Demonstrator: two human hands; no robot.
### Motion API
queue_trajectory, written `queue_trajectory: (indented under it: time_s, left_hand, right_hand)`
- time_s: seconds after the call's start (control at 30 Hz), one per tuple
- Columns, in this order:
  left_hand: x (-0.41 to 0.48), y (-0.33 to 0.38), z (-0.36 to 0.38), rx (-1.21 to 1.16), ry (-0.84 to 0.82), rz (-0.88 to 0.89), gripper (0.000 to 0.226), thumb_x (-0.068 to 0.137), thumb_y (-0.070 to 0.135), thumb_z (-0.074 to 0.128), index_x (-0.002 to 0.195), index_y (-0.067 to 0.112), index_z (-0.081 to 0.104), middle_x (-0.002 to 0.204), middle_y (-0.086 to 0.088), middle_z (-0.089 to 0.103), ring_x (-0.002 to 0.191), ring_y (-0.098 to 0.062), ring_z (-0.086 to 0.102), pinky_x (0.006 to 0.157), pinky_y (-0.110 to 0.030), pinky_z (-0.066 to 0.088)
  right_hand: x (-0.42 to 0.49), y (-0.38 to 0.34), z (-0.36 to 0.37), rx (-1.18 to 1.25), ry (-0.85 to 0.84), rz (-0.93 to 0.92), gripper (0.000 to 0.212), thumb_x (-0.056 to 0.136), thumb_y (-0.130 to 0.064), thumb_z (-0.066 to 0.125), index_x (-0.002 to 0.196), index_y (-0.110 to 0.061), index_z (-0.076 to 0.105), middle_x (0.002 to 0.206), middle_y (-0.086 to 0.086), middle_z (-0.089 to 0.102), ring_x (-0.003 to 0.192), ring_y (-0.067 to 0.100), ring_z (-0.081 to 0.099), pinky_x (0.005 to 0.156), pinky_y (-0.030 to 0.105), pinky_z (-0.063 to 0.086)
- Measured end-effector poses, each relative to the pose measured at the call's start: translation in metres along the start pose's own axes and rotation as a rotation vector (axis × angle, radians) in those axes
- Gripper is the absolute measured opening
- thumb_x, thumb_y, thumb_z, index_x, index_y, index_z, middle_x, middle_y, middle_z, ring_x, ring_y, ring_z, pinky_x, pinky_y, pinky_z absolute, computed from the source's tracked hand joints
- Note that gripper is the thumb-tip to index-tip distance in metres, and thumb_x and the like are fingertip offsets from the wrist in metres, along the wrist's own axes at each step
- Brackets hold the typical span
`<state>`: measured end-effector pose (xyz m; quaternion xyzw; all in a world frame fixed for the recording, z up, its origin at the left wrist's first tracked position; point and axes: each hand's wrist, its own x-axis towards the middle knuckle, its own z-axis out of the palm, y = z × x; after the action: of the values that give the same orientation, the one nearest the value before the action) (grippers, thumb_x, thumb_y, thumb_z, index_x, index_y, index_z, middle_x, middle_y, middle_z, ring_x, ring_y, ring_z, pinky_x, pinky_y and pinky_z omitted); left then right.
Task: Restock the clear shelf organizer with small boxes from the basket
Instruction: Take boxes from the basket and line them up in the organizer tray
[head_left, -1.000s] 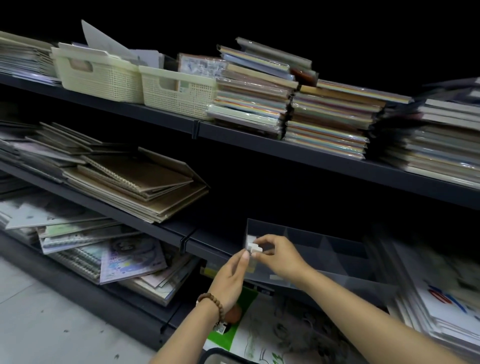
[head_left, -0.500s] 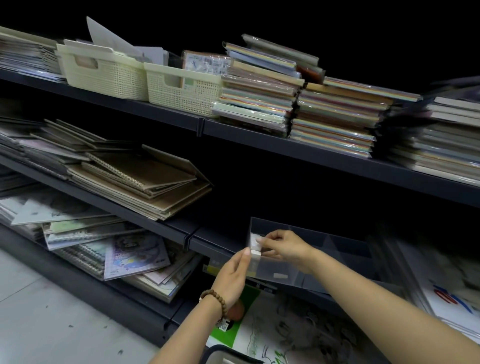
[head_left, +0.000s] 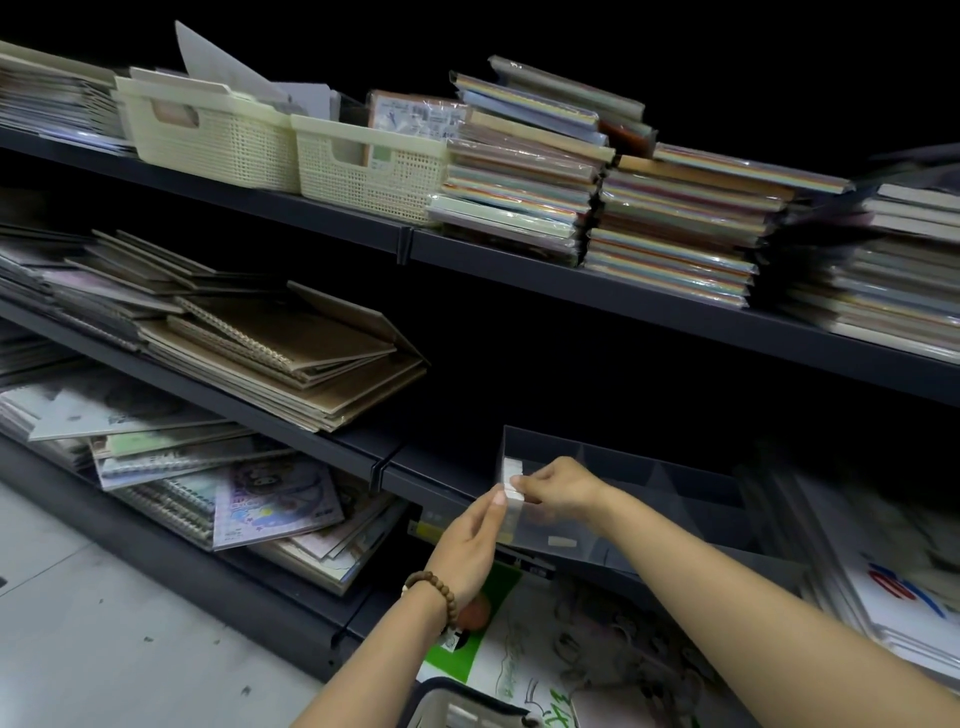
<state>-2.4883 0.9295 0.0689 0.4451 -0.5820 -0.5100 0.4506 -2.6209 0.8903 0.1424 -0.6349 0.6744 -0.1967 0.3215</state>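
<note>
The clear shelf organizer (head_left: 639, 470) sits on the middle shelf at the right, divided into compartments. A few small white boxes (head_left: 510, 467) stand in its left end compartment. My right hand (head_left: 563, 488) reaches over the front wall into that compartment and pinches a small white box (head_left: 515, 487) against the stack. My left hand (head_left: 467, 540), with a bead bracelet on the wrist, is at the organizer's front left corner, its thumb tip pressed on the same box. The basket's rim (head_left: 457, 693) shows at the bottom edge.
Dark metal shelves (head_left: 571, 283) hold stacks of wrapped notebooks above, two cream baskets (head_left: 223, 140) upper left and brown spiral notebooks (head_left: 291, 358) at the left. Colouring books (head_left: 270, 499) lie on the lower shelf. Grey floor (head_left: 104, 613) is at lower left.
Both hands have carried the small white box up from in front of the organizer into its left end compartment. The right hand now reaches further in.
</note>
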Motion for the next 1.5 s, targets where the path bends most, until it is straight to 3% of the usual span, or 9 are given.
queue_trajectory:
  time_s: [0.13,0.2,0.27,0.37,0.5,0.77,0.93,1.07,1.5]
  left_hand:
    - [0.001,-0.002,0.000,0.028,0.016,0.025,0.051,0.089,0.056,0.036,0.136,0.034,0.040,0.128,0.018,0.044,0.121,0.000,0.040,0.100,-0.017,0.039]
    - [-0.002,-0.002,0.000,0.080,0.050,0.064,0.042,0.092,0.048,0.041,0.131,0.033,0.044,0.125,0.017,0.048,0.114,0.002,0.045,0.082,-0.003,0.039]
    - [-0.008,-0.004,0.000,0.115,0.095,0.098,0.035,0.091,0.045,0.046,0.125,0.033,0.047,0.123,0.014,0.053,0.114,-0.002,0.049,0.086,-0.013,0.042]
    - [-0.020,-0.010,-0.002,0.249,0.148,0.148,0.039,0.090,0.048,0.047,0.126,0.032,0.049,0.124,0.011,0.054,0.115,-0.005,0.050,0.096,-0.030,0.045]
    - [-0.043,-0.024,0.012,0.483,0.108,0.237,0.044,0.088,0.053,0.045,0.128,0.035,0.046,0.120,0.018,0.051,0.110,0.001,0.046,0.087,-0.016,0.037]
    - [-0.107,-0.133,0.077,0.576,-0.294,-0.165,0.045,0.092,0.040,0.050,0.133,0.021,0.046,0.134,0.006,0.049,0.124,-0.011,0.046,0.100,-0.024,0.039]
    - [-0.154,-0.208,0.112,0.547,-0.327,-0.376,0.043,0.090,0.038,0.054,0.128,0.019,0.051,0.129,0.000,0.055,0.119,-0.013,0.050,0.091,-0.016,0.034]
    - [-0.173,-0.252,0.121,0.492,-0.385,-0.561,0.042,0.090,0.039,0.054,0.126,0.017,0.053,0.126,-0.002,0.057,0.116,-0.018,0.053,0.097,-0.030,0.043]
    - [-0.179,-0.289,0.125,0.450,-0.387,-0.689,0.027,0.095,0.027,0.050,0.103,0.005,0.063,0.091,-0.003,0.061,0.086,-0.014,0.053,0.069,-0.019,0.039]
  right_hand:
    - [-0.007,0.002,-0.005,-0.047,-0.047,-0.075,0.042,0.094,-0.038,0.052,0.073,-0.004,0.061,0.108,0.025,0.065,0.106,0.035,0.061,0.101,0.048,0.043]
    - [-0.012,0.005,-0.011,0.005,-0.015,-0.137,0.036,0.094,-0.035,0.053,0.109,-0.005,0.066,0.120,0.015,0.063,0.110,0.025,0.061,0.098,0.038,0.047]
    - [-0.026,0.011,-0.020,0.044,0.051,-0.236,0.037,0.094,-0.032,0.054,0.125,-0.013,0.058,0.117,-0.001,0.061,0.103,0.008,0.057,0.087,0.020,0.046]
    - [-0.057,0.035,-0.030,0.081,0.115,-0.343,0.029,0.093,-0.032,0.055,0.121,-0.026,0.059,0.113,-0.014,0.059,0.102,0.000,0.055,0.077,0.008,0.045]
    - [-0.101,0.096,-0.021,0.225,0.042,-0.222,0.014,0.092,-0.026,0.057,0.103,-0.029,0.065,0.104,-0.010,0.067,0.096,0.004,0.064,0.073,0.014,0.054]
    - [-0.151,0.280,0.065,0.139,-0.148,0.273,0.011,0.091,-0.013,0.058,0.098,-0.009,0.067,0.081,-0.002,0.062,0.065,-0.003,0.055,0.060,0.010,0.041]
    - [-0.175,0.370,0.120,0.143,-0.229,0.581,0.036,0.091,-0.017,0.057,0.111,0.013,0.059,0.093,0.017,0.062,0.083,0.022,0.059,0.070,0.026,0.046]
    - [-0.182,0.396,0.152,0.099,-0.284,0.675,0.049,0.092,-0.021,0.058,0.134,0.001,0.045,0.140,0.015,0.046,0.125,0.026,0.048,0.096,0.025,0.040]
    - [-0.188,0.422,0.199,0.034,-0.235,0.683,0.077,0.081,-0.042,0.069,0.143,-0.023,0.029,0.146,0.010,0.025,0.131,0.032,0.037,0.105,0.037,0.036]
